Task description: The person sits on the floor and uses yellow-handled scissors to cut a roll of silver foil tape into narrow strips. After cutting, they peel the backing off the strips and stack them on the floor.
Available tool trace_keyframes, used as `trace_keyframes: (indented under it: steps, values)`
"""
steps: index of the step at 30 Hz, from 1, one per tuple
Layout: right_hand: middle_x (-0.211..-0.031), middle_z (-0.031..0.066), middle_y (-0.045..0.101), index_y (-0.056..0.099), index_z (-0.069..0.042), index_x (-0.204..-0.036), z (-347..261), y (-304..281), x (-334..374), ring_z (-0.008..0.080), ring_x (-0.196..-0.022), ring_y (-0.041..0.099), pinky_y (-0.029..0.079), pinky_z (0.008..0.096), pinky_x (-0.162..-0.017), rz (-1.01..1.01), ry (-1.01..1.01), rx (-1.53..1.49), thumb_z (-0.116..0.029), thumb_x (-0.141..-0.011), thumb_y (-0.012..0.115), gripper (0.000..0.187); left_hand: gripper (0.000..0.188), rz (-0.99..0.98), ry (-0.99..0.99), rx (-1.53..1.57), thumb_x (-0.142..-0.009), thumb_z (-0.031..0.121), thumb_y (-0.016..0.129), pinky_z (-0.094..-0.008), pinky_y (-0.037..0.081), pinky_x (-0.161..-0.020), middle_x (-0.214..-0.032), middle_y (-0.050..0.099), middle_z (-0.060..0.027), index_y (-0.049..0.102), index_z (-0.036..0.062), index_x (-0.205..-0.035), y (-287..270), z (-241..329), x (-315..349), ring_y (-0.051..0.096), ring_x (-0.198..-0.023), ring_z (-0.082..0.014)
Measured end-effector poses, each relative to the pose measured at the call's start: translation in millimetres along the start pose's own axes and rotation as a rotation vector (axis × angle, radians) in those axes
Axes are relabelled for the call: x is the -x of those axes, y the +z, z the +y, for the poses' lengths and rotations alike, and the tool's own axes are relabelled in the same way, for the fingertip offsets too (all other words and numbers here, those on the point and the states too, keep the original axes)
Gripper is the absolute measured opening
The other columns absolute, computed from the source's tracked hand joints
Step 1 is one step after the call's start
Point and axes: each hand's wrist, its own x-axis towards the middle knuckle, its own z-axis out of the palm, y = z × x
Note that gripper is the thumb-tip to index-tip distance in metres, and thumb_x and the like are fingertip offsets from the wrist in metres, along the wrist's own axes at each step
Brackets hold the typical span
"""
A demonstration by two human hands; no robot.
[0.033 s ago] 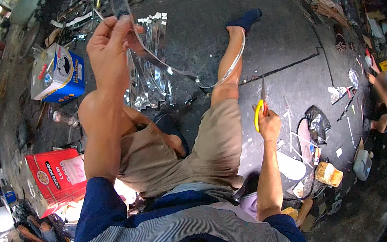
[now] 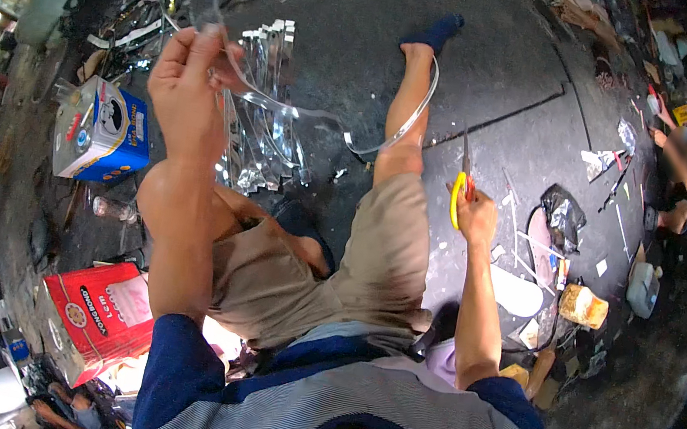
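Observation:
My left hand (image 2: 192, 88), raised at upper left, pinches a long clear plastic strip (image 2: 292, 110) between thumb and fingers. One short end of the strip sticks up above the fingertips. Its rest hangs in a loose curve to the right, running over my outstretched leg and up beside the dark blue sock (image 2: 434, 36). On the right, my right hand (image 2: 478, 218) is closed round the yellow handles of a pair of scissors (image 2: 457, 202), whose blades point away from me. Several more clear, shiny strips (image 2: 262, 137) lie on the dark floor beyond my bent knee.
A blue-and-white tin (image 2: 105, 133) and a red tin (image 2: 97, 312) stand at left. Rightward lie a black plastic bag (image 2: 563, 217), a white oval piece (image 2: 515, 291), a yellowish block (image 2: 583, 307) and scraps. Another person (image 2: 683, 188) sits at far right.
My left hand has shifted slightly left, and the strip's middle stretch hangs a little differently, turned more edge-on. The right hand and scissors stay nearly in place.

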Motion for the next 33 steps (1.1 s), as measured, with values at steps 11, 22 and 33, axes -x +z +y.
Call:
trace_keyframes:
  steps: [11, 22, 33]
  values:
    - [-0.087, 0.0233, 0.068, 0.066, -0.002, -0.104, 152, 94, 8, 0.0378, -0.087, 0.067, 0.052, 0.0453, -0.075, 0.017, 0.272, -0.074, -0.053, -0.076, 0.065, 0.058, 0.023, 0.311, 0.196, -0.212, -0.097, 0.024, 0.049, -0.0223, 0.030, -0.045, -0.061, 0.046, 0.0021, 0.056, 0.0074, -0.083, -44, 33, -31, 0.040, -0.050, -0.0060]
    - [-0.075, 0.0172, 0.069, 0.071, -0.001, -0.085, 75, 61, -31, 0.0378, -0.081, 0.068, 0.053, 0.0447, -0.075, -0.014, 0.099, 0.231, -0.038, -0.084, 0.064, 0.038, 0.018, 0.225, 0.075, -0.158, -0.095, 0.019, 0.052, -0.0216, 0.027, -0.047, -0.062, 0.046, 0.0027, 0.061, 0.0036, -0.090, -52, 30, -38, 0.036, -0.051, -0.0051]
    - [-0.096, 0.0203, 0.067, 0.070, -0.006, -0.094, -163, 101, -82, 0.0373, -0.089, 0.065, 0.052, 0.0469, -0.080, -0.484, -0.991, 0.547, -0.020, -0.075, 0.068, 0.023, 0.016, -0.139, 0.129, -0.521, -0.092, 0.017, 0.062, -0.0200, 0.037, -0.055, -0.071, 0.058, 0.0036, 0.065, 0.0031, -0.085, -55, 8, -35, 0.048, -0.062, -0.0033]
